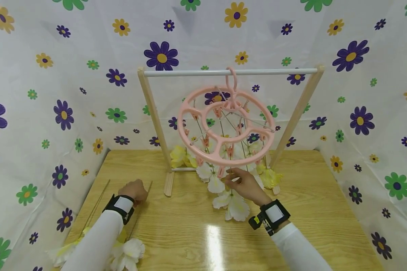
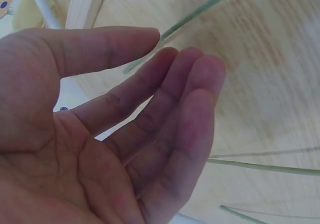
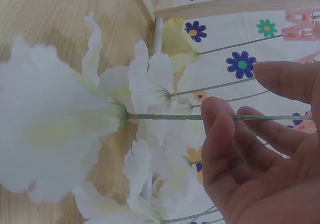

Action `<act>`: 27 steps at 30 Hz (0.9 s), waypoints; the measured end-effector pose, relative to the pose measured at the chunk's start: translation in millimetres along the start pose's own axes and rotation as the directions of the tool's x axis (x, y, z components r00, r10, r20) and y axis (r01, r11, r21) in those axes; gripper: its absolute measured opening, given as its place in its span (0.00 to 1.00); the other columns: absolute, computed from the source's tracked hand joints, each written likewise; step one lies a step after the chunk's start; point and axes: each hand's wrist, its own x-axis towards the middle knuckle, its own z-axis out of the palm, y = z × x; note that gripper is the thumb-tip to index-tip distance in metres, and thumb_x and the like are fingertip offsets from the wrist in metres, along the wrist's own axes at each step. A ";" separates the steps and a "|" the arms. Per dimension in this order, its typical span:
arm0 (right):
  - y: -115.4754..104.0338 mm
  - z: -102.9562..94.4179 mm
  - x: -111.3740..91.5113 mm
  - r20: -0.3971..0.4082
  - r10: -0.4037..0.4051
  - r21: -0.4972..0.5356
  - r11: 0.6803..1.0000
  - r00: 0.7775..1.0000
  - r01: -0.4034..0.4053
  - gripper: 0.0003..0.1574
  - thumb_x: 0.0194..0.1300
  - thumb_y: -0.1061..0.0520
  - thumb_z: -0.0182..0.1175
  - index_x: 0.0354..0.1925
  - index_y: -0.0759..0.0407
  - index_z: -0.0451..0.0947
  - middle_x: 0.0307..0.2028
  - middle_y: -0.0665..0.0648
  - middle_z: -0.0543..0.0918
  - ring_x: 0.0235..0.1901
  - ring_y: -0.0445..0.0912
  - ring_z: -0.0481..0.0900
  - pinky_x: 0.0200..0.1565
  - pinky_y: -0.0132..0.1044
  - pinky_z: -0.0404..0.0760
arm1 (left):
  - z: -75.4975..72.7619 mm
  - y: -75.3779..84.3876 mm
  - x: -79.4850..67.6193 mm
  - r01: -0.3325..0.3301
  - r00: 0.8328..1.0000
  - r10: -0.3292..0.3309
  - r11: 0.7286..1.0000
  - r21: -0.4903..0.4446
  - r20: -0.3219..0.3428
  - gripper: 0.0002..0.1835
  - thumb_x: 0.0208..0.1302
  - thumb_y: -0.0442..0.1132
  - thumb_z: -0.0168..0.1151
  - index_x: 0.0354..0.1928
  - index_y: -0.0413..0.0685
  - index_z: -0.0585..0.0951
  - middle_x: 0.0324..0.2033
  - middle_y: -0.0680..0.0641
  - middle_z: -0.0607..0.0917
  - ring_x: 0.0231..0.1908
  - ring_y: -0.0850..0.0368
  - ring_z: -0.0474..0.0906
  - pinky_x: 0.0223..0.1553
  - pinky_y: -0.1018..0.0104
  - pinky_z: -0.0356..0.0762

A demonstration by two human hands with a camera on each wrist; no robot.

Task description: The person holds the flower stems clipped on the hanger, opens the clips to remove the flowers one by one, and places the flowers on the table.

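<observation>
A round pink clip hanger (image 1: 218, 149) hangs by its hook, with several artificial flowers clipped upside down below it. My right hand (image 1: 245, 184) is at its front, beside a pink clip (image 1: 221, 172) and above a white flower (image 1: 237, 207). In the right wrist view that flower's green stem (image 3: 165, 116) runs across my fingers, with the thumb standing apart from them. My left hand (image 1: 135, 190) is over the table at left, near a stem (image 1: 150, 185). The left wrist view shows the thumb and loosely bent fingers apart, beside a green stem (image 2: 210, 5).
The hanger's hook sits on a white rod (image 1: 186, 73) between wooden posts (image 1: 154, 113). Loose flowers, white (image 1: 130, 252) and yellowish (image 1: 66, 254), lie on the wooden table (image 1: 176, 233) at front left, stems pointing away. Flower-print cloth (image 1: 359, 82) encloses the back and sides.
</observation>
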 end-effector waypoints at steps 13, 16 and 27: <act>-3.5 12.4 -0.4 -0.023 -0.056 0.120 0.991 0.998 0.059 0.13 0.75 0.64 0.56 0.50 0.71 0.83 0.42 0.67 0.83 0.38 0.55 0.84 0.41 0.49 0.83 | -4.1 78.7 -19.7 -0.359 0.917 0.334 0.929 -0.086 -0.215 0.07 0.64 0.37 0.65 0.35 0.42 0.88 0.28 0.48 0.84 0.25 0.56 0.77 0.23 0.61 0.75; -5.0 14.9 -1.0 0.001 -0.066 0.134 0.989 0.998 0.066 0.14 0.75 0.64 0.56 0.52 0.72 0.82 0.42 0.67 0.83 0.39 0.60 0.83 0.42 0.51 0.83 | 1.9 104.6 -31.5 -0.496 0.857 0.453 0.854 -0.155 -0.247 0.08 0.66 0.38 0.66 0.39 0.40 0.88 0.31 0.47 0.86 0.30 0.56 0.81 0.31 0.61 0.80; -16.0 17.1 -0.4 0.028 -0.087 0.176 0.981 0.996 0.081 0.15 0.75 0.59 0.59 0.52 0.67 0.85 0.39 0.62 0.84 0.39 0.62 0.83 0.40 0.40 0.81 | 25.2 163.0 -50.3 -0.730 0.681 0.651 0.637 -0.248 -0.334 0.11 0.70 0.38 0.65 0.47 0.38 0.87 0.36 0.47 0.88 0.37 0.56 0.85 0.40 0.62 0.82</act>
